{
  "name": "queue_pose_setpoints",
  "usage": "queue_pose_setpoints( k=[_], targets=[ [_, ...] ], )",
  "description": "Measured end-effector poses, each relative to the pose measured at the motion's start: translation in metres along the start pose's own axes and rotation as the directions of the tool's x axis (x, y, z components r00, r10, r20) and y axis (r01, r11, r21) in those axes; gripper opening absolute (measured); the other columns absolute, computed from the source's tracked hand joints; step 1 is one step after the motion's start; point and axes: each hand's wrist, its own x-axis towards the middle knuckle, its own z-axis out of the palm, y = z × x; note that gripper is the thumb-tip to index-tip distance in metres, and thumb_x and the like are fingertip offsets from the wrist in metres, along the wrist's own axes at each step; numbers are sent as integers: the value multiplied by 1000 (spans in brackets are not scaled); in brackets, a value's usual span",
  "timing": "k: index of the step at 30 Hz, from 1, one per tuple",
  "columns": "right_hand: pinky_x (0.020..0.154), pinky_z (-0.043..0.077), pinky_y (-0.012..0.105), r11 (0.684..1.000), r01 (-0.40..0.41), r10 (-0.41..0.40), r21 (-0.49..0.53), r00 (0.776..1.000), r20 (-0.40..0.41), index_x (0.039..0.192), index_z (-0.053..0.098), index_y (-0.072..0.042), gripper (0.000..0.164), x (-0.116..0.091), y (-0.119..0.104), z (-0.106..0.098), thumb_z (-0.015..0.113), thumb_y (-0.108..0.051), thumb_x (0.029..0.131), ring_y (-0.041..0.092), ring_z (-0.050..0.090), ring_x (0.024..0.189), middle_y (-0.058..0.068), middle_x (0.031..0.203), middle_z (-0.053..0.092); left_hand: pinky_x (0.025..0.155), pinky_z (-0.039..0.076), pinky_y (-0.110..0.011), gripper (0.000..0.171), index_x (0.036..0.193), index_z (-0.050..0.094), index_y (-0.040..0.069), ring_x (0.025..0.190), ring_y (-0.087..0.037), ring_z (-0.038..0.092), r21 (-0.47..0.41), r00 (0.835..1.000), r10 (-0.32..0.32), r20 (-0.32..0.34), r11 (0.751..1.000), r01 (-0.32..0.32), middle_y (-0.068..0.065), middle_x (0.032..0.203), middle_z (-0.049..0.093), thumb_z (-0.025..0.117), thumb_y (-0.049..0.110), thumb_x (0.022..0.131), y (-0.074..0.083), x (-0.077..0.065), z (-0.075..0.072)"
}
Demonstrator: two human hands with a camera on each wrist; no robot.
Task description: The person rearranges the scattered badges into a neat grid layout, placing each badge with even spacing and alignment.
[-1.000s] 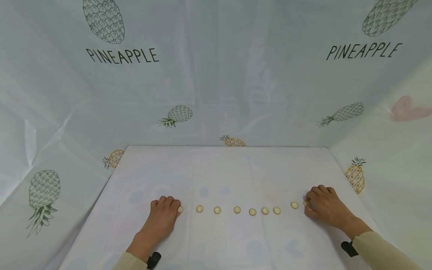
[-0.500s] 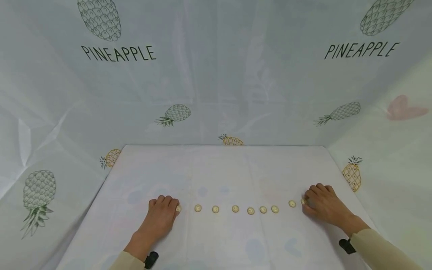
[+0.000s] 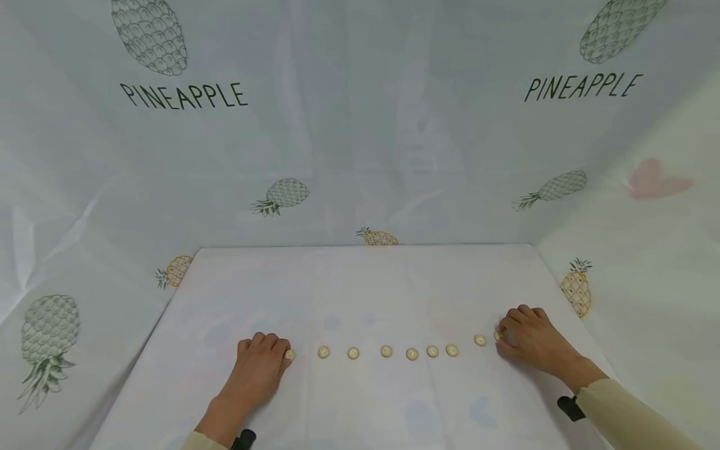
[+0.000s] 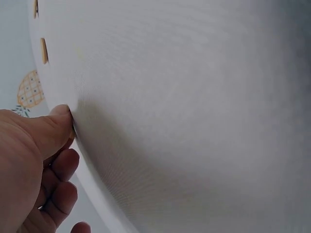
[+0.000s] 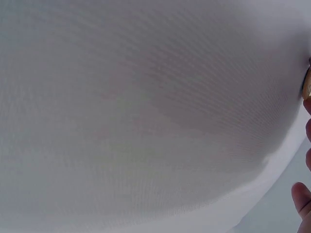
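Buttons (image 3: 386, 351) on white table (image 3: 360, 287), pineapple-print backdrop (image 3: 360, 137)

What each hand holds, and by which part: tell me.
Left hand: the leftmost button, by its left edge. Right hand: the rightmost button, by its right edge.

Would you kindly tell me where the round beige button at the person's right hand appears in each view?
Head: right of centre, the round beige button ends the row, at the right hand.
Left wrist: not in it.
Right wrist: the button is at the right edge, above mid-height.
Shared landmark: the white cloth-covered tabletop.
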Motion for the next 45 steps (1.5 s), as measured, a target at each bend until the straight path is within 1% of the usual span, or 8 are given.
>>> queue_pose_setpoints(
  k=[4,8,11,18,29,36,41,45],
  targets=[
    [83,45,51,1000,12,-12,-11,1000,3,93,71,-18,24,2,2,-1,88,-27,78,23,57,93,-2,94,65,89,45,-53,20,99,66,17,96,-24,55,-10,1000,-14,3,1000,14,0,99,66,81,28,93,-1,2,-1],
    [80,46,50,1000,26,-26,-11,1000,7,92,71,-19,25,2,2,-3,90,-26,77,23,58,92,-3,94,65,89,46,-53,18,98,66,17,96,-23,55,-28,998,-42,46,999,43,1,98,67,80,29,95,2,3,-1],
    [78,45,48,999,39,-39,0,999,-5,92,71,-20,25,3,1,-3,90,-26,77,21,57,91,-5,94,64,90,45,-53,18,96,65,18,95,-22,54,-31,997,-58,60,998,60,2,97,66,79,29,95,4,2,-1],
    [78,45,45,1000,26,-26,-4,1000,-3,91,68,-20,24,2,-4,-1,87,-25,77,20,55,91,-5,94,63,89,47,-54,20,100,66,16,94,-21,54,-5,994,-68,82,998,69,0,98,65,81,28,94,7,-1,-1],
    [81,45,48,999,16,-16,-51,1000,11,89,66,-18,24,1,-4,1,85,-29,78,21,53,90,-2,94,62,87,47,-54,23,101,64,13,93,-22,53,33,997,-52,54,998,50,-2,97,62,81,26,93,11,-4,-1],
    [79,44,47,996,42,-42,-77,999,1,88,64,-17,25,4,-2,1,83,-30,77,21,51,88,-2,91,60,86,46,-52,23,100,62,14,91,-21,50,24,998,-44,33,999,44,-1,96,60,81,26,93,9,-6,4],
    [80,44,48,998,23,-23,-57,1000,1,86,62,-17,24,11,1,0,81,-29,78,21,51,88,-2,89,59,86,46,-51,23,99,61,15,92,-21,51,7,999,-40,17,999,40,-1,97,60,81,27,94,7,-5,6],
    [79,42,46,999,15,-15,-37,1000,-17,85,61,-17,23,22,3,-3,81,-25,78,22,51,87,-2,88,58,85,47,-50,23,100,61,15,92,-20,51,-7,999,-43,24,999,44,0,97,60,80,26,94,5,-4,6]
  ],
)
